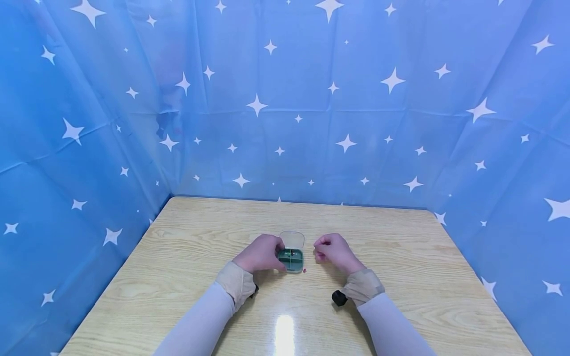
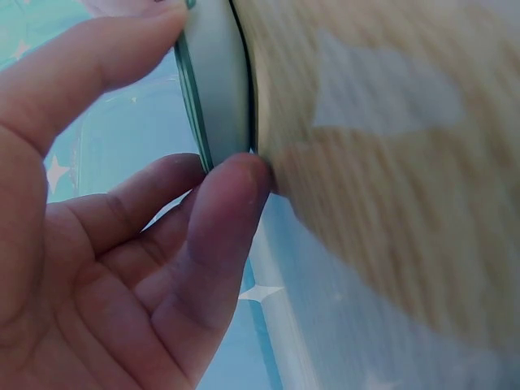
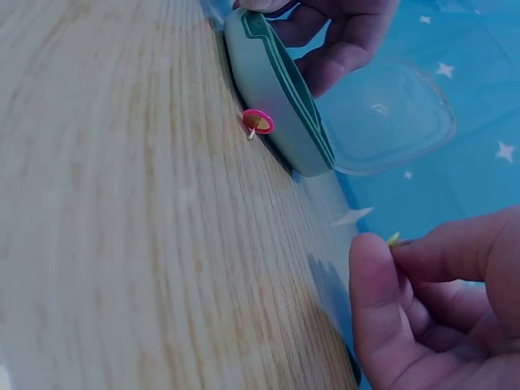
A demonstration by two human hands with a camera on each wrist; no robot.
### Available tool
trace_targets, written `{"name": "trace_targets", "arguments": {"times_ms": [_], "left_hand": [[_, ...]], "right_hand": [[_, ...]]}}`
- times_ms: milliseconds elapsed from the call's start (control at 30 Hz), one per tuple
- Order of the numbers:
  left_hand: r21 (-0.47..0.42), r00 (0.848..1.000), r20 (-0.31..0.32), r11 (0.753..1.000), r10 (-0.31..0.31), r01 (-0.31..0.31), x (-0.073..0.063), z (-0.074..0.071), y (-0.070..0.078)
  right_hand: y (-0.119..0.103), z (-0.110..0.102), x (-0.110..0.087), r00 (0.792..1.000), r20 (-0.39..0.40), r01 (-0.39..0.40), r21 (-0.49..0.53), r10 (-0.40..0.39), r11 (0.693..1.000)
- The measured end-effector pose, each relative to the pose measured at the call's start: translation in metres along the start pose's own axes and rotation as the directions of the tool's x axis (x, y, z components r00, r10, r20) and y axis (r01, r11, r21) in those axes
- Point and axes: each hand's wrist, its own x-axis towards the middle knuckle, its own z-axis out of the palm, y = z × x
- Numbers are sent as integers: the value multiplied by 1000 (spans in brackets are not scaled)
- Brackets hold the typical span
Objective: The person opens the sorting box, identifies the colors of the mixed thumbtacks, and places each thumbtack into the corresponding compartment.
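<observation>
A small green compartment box (image 1: pixel 295 264) with its clear lid (image 1: pixel 292 239) folded back stands on the table. My left hand (image 1: pixel 263 253) holds the box by its left side, thumb at the near corner and fingers toward the far one. In the left wrist view the fingertips meet the box's pale wall (image 2: pixel 221 81). Between thumb and forefinger, my right hand (image 1: pixel 333 252) pinches a tiny yellow piece (image 3: pixel 393 240), mostly hidden by the fingertips. Just right of the box lies a pink-rimmed thumbtack (image 3: pixel 258 122), its pin showing. Small coloured bits (image 1: pixel 291 253) lie in the far compartments.
The wood-grain table (image 1: pixel 200 237) reaches back to a blue curtain (image 1: pixel 307 133) with white stars, which also hangs along both sides. A black wrist device (image 1: pixel 339 298) is strapped under the right wrist. Light glares off the table's front.
</observation>
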Motion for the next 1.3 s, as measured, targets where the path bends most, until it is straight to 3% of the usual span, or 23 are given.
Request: {"name": "trace_targets", "arguments": {"times_ms": [300,933,1300], "left_hand": [[0,1000,-2,1000,-7,7,1,1,0],[19,1000,3,1000,-8,8,0,0,1],[-7,1000,2,1000,-17,17,1,1,1]], "right_hand": [[7,-6,3,999,51,-12,198,2,980],[23,-24,10,982,175,-5,411,-74,912],[25,-31,12,982,178,-64,601,-56,796]]}}
